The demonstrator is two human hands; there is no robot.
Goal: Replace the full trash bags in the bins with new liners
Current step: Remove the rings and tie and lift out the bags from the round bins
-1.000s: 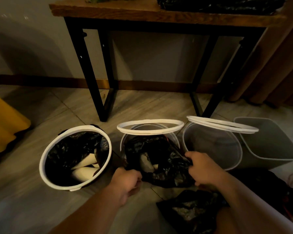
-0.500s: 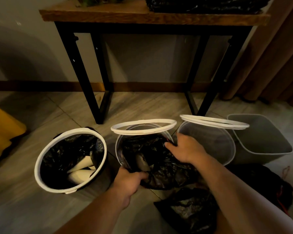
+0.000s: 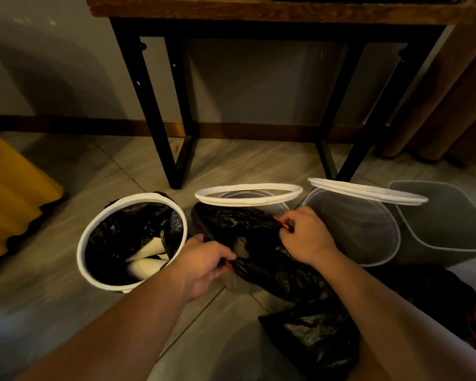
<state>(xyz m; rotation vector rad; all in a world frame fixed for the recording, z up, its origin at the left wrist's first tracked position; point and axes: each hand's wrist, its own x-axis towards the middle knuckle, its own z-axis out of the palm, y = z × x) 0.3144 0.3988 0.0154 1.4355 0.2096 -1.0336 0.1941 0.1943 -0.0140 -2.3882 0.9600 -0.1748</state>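
Trash bag (image 3: 259,259), black, full, stretched between both grips in the mouth of the middle bin (image 3: 282,209), below its raised white ring (image 3: 248,191). Left grip (image 3: 206,259) has fingers curled and clamped on the bag's near edge, with a bit of red showing at the fingertips. Right grip (image 3: 305,235) is pinched together on the red drawstring (image 3: 282,222) at the bag's far side. Left of the left grip: white-rimmed bin (image 3: 94,243), black liner inside with pale rubbish. Right of the right grip: clear bin (image 3: 355,235) with tilted white ring, then grey bin (image 3: 451,221). Below the right grip, under the forearm: another black bag (image 3: 313,334) on the floor. Beyond both grips: counter (image 3: 259,9) on black legs.
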